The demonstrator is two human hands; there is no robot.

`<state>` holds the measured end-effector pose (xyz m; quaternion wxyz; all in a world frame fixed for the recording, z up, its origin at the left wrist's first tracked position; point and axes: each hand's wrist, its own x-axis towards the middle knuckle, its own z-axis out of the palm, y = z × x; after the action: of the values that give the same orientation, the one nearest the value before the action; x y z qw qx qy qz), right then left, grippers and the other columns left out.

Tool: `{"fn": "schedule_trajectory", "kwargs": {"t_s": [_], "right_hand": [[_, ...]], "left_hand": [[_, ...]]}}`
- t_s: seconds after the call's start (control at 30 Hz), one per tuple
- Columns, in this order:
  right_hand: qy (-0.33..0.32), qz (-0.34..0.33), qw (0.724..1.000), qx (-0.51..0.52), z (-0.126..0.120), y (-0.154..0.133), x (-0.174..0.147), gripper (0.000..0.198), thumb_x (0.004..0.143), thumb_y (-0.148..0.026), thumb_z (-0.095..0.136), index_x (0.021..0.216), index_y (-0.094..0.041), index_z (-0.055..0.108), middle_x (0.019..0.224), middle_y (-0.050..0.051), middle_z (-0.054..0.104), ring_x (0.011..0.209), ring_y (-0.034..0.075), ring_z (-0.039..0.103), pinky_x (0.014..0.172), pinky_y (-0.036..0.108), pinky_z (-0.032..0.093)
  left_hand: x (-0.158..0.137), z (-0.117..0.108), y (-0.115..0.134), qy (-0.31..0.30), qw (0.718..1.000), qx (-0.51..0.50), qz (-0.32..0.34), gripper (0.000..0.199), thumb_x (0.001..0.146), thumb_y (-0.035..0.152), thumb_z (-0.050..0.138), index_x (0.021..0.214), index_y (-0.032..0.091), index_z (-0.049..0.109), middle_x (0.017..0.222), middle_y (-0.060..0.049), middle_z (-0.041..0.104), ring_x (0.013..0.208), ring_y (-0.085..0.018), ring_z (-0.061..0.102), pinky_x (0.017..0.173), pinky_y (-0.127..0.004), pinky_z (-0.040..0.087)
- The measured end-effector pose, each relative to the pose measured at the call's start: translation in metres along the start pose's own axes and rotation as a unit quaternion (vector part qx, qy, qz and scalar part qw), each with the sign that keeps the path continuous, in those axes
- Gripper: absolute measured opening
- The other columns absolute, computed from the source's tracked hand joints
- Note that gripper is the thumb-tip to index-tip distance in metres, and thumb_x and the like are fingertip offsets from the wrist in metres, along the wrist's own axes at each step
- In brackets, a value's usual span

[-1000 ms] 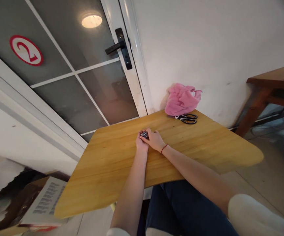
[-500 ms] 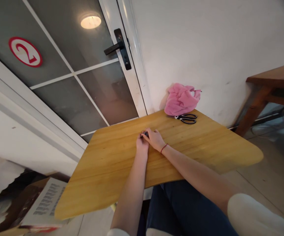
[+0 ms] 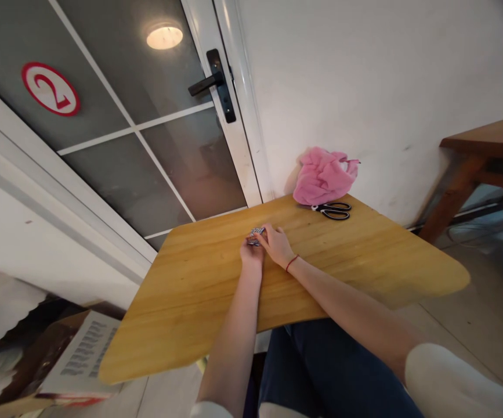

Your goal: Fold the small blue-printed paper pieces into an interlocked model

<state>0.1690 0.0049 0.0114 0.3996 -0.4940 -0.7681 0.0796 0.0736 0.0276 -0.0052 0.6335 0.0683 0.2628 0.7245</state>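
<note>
Both hands — left hand, right hand — pinch one small metallic object together above the wooden table. Beyond them: one scissors, one pink cloth — white wall, glass door.

A plain indoor room, likely a small workroom or office: a wooden table stands against a white wall, just right of a glazed door bearing a red number sticker
</note>
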Motion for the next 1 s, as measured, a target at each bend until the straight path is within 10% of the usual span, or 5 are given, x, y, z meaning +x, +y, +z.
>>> {"fn": "schedule_trajectory", "kwargs": {"t_s": [0.2, 0.63, 1.0], "right_hand": [[-0.017, 0.003, 1.0, -0.011, 0.01, 0.007, 0.002, 0.033, 0.091, -0.047, 0.046, 0.102, -0.017, 0.056, 0.096, 0.007, 0.071, 0.087, 0.02, 0.065, 0.08, 0.033, 0.033], [-0.012, -0.032, 0.999, -0.011, 0.001, 0.0, -0.002, 0.031, 0.091, -0.046, 0.048, 0.1, -0.018, 0.059, 0.095, 0.005, 0.071, 0.085, 0.019, 0.064, 0.08, 0.032, 0.031], [0.022, -0.012, 1.0, -0.004, -0.001, 0.004, 0.001, 0.038, 0.093, -0.048, 0.043, 0.105, -0.016, 0.058, 0.089, 0.007, 0.07, 0.083, 0.019, 0.063, 0.08, 0.032, 0.032]], "left_hand": [[-0.01, 0.006, -0.009, 0.003, 1.0, 0.001, -0.017, 0.042, 0.096, 0.022, 0.03, 0.072, 0.011, 0.063, 0.073, -0.005, 0.062, 0.071, -0.012, 0.061, 0.076, -0.027, 0.05], [-0.002, 0.004, 0.003, 0.028, 1.0, 0.005, 0.005, 0.03, 0.09, 0.031, 0.055, 0.114, 0.014, 0.056, 0.108, -0.008, 0.06, 0.088, -0.017, 0.061, 0.074, -0.035, 0.054], [-0.011, 0.01, 0.004, 0.023, 1.0, 0.006, -0.017, 0.027, 0.095, 0.02, 0.038, 0.083, 0.011, 0.06, 0.082, -0.006, 0.063, 0.073, -0.013, 0.063, 0.07, -0.028, 0.054]]}}
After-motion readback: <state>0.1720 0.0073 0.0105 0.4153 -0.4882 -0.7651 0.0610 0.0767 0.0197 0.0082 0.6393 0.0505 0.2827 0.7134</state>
